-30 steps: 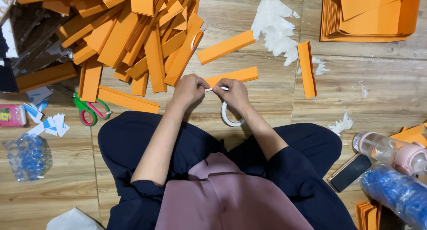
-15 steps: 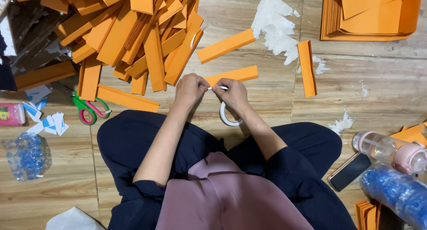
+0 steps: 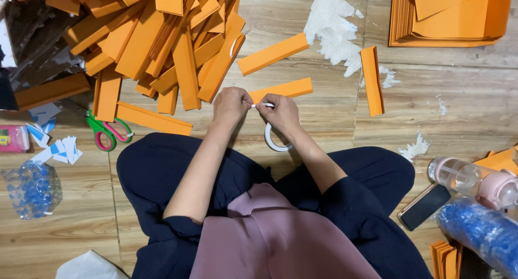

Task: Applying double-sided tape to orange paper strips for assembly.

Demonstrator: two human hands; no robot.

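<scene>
I sit cross-legged on a wooden floor. My left hand (image 3: 231, 104) and my right hand (image 3: 280, 113) meet in front of me, both pinching a short white strip of tape (image 3: 263, 104) stretched between their fingertips. A white tape roll (image 3: 274, 143) hangs under my right hand, partly hidden by the wrist. An orange paper strip (image 3: 286, 89) lies flat on the floor just beyond my fingers. Another orange strip (image 3: 272, 53) lies farther out.
A big pile of folded orange strips (image 3: 162, 36) fills the upper left. Green and pink scissors (image 3: 108, 132) lie left of my knee. A stack of orange sheets (image 3: 448, 17) sits at the upper right; white paper scraps (image 3: 334, 25), a phone (image 3: 424, 206) and a bottle (image 3: 475, 182) lie around.
My hands stay together at the same spot, with small finger movements on the white tape. Nothing else has moved.
</scene>
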